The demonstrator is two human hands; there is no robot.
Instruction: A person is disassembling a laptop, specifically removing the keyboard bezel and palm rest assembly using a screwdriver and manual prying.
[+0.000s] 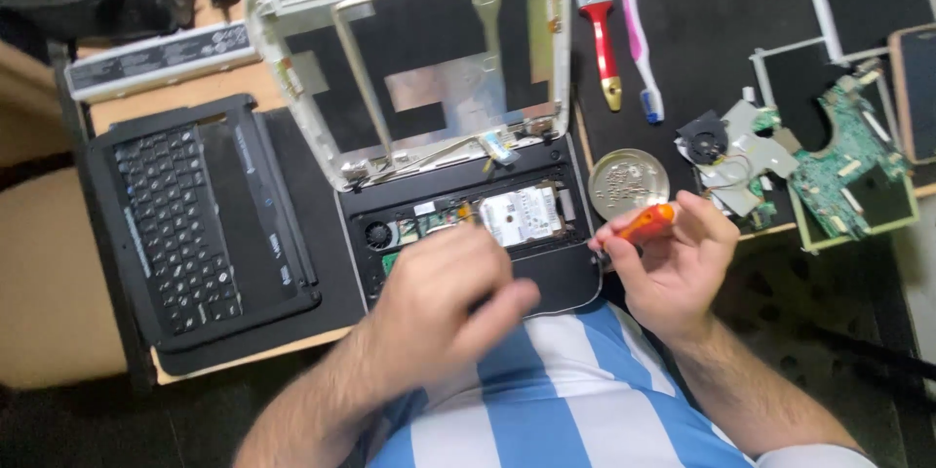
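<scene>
The right hand (673, 258) has its grip closed around an orange-handled screwdriver (648, 223), held just off the right edge of the opened laptop base (468, 224), with the handle pinched between thumb and fingers. The left hand (444, 302) rests over the front of the laptop base, fingers curled loosely; it is motion-blurred, and whether its grip holds anything cannot be told. The laptop base lies on the desk (127, 102) directly in front of the person, exposing a small fan (379, 235) at the left and a silver hard drive (522, 215) at the centre. The stripped white lid frame (409, 49) stands open behind the base, still joined at the hinge. A detached black keyboard panel (195, 219) lies to the left of the base. A round metal tin (629, 182) sits just right of the base, near the screwdriver. Beyond it lie a red-handled brush (602, 29) and a pink-and-white toothbrush (639, 39), side by side. Further right rest a cooling fan assembly (726, 151) and a green circuit board (848, 161).
</scene>
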